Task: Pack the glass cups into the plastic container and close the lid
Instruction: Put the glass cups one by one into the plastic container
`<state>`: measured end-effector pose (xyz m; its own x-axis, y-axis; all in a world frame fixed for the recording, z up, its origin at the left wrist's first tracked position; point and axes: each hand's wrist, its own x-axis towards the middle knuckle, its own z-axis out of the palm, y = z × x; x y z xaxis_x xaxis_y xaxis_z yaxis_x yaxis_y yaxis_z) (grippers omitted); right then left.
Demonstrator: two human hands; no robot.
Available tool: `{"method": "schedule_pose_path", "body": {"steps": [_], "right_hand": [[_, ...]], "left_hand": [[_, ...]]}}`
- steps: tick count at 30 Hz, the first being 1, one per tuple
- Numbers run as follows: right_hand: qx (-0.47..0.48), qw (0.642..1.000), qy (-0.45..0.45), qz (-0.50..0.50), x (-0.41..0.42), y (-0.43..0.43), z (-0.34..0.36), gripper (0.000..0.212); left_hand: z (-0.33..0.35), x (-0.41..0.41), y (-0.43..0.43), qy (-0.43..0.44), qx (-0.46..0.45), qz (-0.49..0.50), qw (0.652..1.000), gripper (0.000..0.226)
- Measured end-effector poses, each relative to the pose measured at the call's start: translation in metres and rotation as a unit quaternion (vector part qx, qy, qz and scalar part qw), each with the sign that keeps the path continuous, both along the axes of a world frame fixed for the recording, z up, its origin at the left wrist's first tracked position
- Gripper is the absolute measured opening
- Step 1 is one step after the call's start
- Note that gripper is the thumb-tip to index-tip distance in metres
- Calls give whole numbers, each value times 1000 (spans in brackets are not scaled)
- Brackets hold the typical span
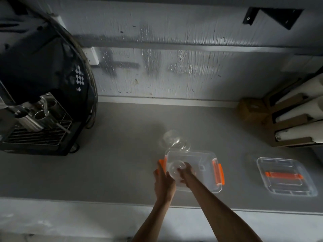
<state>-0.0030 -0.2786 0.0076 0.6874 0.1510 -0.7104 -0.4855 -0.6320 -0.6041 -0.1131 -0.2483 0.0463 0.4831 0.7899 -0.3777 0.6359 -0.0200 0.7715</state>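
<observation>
A clear plastic container (206,158) with orange side latches stands open on the grey counter. Both hands hold one glass cup (175,169) at the container's left end, mouth upward. My right hand (187,172) grips the cup's right side. My left hand (163,183) is pressed against the cup's left side, by the left latch. Two more glass cups (172,137) stand just behind the container, touching each other. The clear lid (286,177) with an orange handle lies flat to the right, apart from the container.
A black coffee machine (42,95) with a metal drip grate fills the left side. Cardboard holders with white rolls (297,119) and a small brown box (251,109) sit at the back right. A grey wall runs behind the counter.
</observation>
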Motion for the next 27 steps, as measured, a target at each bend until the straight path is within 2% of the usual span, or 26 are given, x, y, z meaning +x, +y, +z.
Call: {"method": "schedule_pose_path", "body": {"steps": [2,8,12,16,19,21,23,24,25,27], "right_hand": [[-38,998,-39,30,0,2,-1,49],[-167,980,-72,86,0,6,0,46],[-182,975,-80,104,0,12,2,51],[-181,972,-85,123,3,8,7,69],[-176,970,-83,149,4,3,13,68],[-178,974,-70,122,4,2,21,62],[-143,989,-27,35,4,-2,30,59],[-84,996,12,-28,4,-5,33,58],[-6,994,53,-95,3,-9,35,58],[123,966,120,-194,-1,-16,38,61]], "left_hand": [[-3,3,2,6,2,4,1000,59],[-6,7,-2,0,3,31,1000,58],[-5,11,-2,0,-6,51,999,59],[-6,9,-3,13,-12,46,999,60],[-4,9,-3,11,-9,42,999,60],[-3,9,-1,6,-9,43,999,60],[-4,9,-1,5,-16,42,999,61],[-4,9,-1,6,-17,40,999,62],[-3,9,-2,4,-19,39,999,62],[-1,8,-2,-4,-21,39,999,61]]}}
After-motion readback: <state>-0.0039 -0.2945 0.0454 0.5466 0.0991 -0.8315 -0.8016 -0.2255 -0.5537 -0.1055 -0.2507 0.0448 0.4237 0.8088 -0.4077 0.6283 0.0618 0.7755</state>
